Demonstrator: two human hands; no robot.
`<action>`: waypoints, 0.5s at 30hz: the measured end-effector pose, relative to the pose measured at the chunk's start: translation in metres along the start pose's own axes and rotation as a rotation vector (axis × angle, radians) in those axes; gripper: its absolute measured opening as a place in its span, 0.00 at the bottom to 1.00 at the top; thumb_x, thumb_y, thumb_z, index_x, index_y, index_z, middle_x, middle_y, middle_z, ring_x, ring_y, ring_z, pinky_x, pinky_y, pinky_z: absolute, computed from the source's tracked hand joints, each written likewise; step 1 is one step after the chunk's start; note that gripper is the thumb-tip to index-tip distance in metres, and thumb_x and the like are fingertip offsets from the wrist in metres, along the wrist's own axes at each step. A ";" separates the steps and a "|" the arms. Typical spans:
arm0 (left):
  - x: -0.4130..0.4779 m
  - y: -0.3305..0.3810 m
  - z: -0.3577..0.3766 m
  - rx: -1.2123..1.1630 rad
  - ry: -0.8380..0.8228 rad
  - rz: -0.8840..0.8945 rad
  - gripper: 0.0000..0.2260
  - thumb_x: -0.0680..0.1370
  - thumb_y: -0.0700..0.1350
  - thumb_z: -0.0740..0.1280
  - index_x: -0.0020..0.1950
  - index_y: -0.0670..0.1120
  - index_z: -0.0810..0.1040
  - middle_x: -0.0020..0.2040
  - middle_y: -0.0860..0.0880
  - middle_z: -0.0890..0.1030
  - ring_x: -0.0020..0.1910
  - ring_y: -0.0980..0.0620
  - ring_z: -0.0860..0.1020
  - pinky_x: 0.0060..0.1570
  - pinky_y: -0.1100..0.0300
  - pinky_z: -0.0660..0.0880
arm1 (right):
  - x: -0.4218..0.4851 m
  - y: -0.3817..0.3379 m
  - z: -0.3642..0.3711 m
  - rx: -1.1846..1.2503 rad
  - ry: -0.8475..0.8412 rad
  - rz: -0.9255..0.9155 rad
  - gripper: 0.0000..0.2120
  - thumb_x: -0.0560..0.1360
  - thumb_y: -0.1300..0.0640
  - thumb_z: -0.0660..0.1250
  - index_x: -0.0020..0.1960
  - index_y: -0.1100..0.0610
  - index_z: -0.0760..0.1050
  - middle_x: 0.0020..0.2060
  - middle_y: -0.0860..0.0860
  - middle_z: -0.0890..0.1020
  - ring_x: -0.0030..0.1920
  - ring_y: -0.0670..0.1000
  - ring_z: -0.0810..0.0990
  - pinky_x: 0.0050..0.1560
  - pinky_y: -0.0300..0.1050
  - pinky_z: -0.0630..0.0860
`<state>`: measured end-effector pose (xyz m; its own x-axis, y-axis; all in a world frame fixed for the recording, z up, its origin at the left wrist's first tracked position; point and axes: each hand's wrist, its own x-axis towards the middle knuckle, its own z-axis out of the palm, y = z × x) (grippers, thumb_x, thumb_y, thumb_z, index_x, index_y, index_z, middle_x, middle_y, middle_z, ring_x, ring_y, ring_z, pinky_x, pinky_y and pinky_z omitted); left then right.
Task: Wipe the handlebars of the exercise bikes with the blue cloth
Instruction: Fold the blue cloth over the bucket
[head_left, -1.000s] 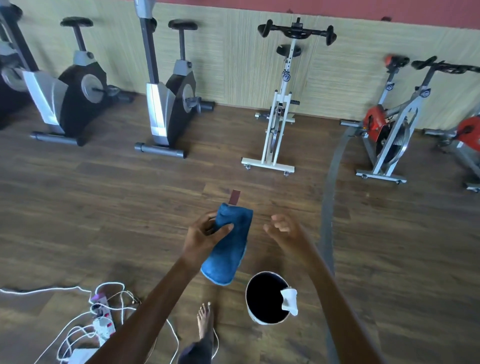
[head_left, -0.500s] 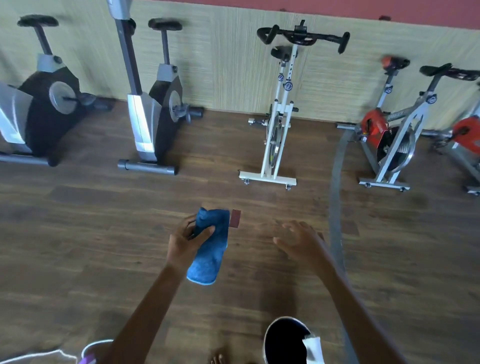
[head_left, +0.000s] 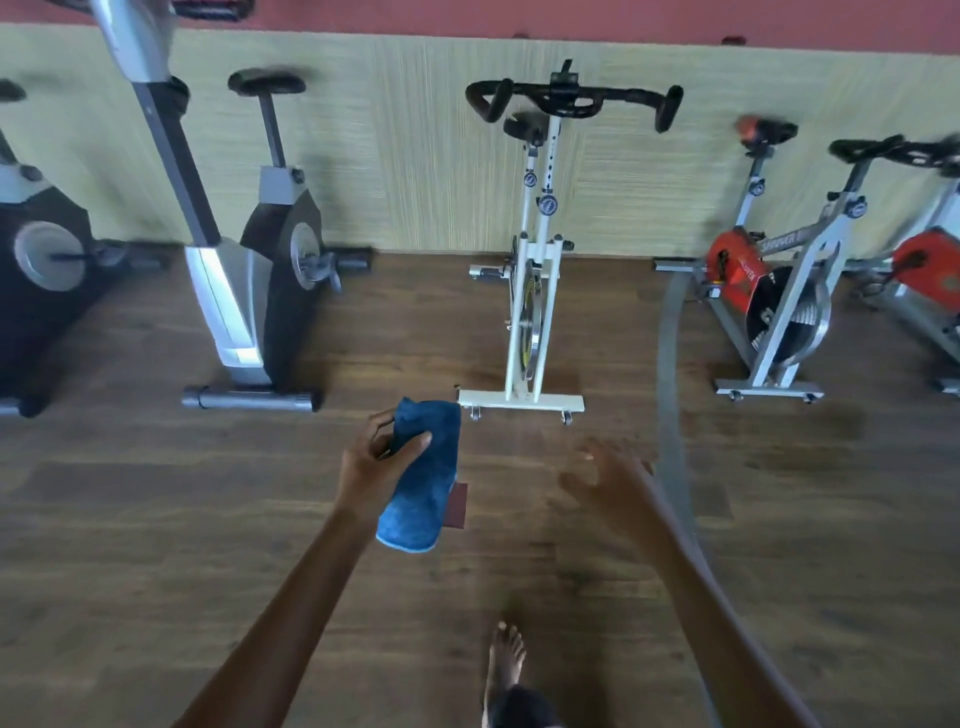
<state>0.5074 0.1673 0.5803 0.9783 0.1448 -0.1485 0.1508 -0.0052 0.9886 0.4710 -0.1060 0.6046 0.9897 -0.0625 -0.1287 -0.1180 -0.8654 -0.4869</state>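
We face the white bike (head_left: 535, 291) at 12 o'clock.
Our left hand (head_left: 382, 462) pinches the blue cloth (head_left: 423, 483), folded wipe-ready; right hand (head_left: 608, 478) spreads empty at its 3 o'clock; handlebars (head_left: 571, 98) well apart, untouched.

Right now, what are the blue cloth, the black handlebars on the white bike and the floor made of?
The blue cloth looks like terry or microfibre: fuzzy nap, drooping from the left hand. The handlebars seem metal tube under matte black rubber or foam: thick, dull. The floor is wood-look planks, laminate or real wood, cannot tell: brown grain, faint sheen.
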 end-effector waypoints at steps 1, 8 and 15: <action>0.017 0.004 0.008 0.007 0.008 0.007 0.16 0.70 0.42 0.77 0.54 0.53 0.78 0.48 0.51 0.85 0.50 0.52 0.83 0.59 0.43 0.77 | 0.021 0.000 -0.003 -0.009 0.003 -0.015 0.23 0.72 0.43 0.68 0.63 0.52 0.74 0.64 0.51 0.77 0.63 0.53 0.74 0.63 0.48 0.66; 0.122 0.026 0.042 0.029 0.083 0.019 0.24 0.61 0.58 0.77 0.55 0.53 0.79 0.50 0.48 0.85 0.52 0.47 0.82 0.58 0.41 0.77 | 0.159 -0.018 -0.027 -0.023 -0.063 -0.065 0.32 0.65 0.34 0.57 0.63 0.49 0.74 0.64 0.49 0.77 0.64 0.52 0.74 0.61 0.45 0.62; 0.232 0.042 0.054 -0.059 0.126 -0.004 0.18 0.61 0.54 0.79 0.48 0.57 0.80 0.53 0.44 0.84 0.54 0.43 0.82 0.60 0.38 0.75 | 0.279 -0.034 -0.036 0.035 -0.066 -0.130 0.28 0.66 0.36 0.61 0.60 0.50 0.76 0.58 0.49 0.80 0.60 0.52 0.77 0.61 0.48 0.69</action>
<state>0.7489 0.1469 0.5859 0.9514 0.2678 -0.1520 0.1428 0.0534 0.9883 0.7537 -0.1123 0.6164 0.9895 0.0827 -0.1186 0.0068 -0.8459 -0.5333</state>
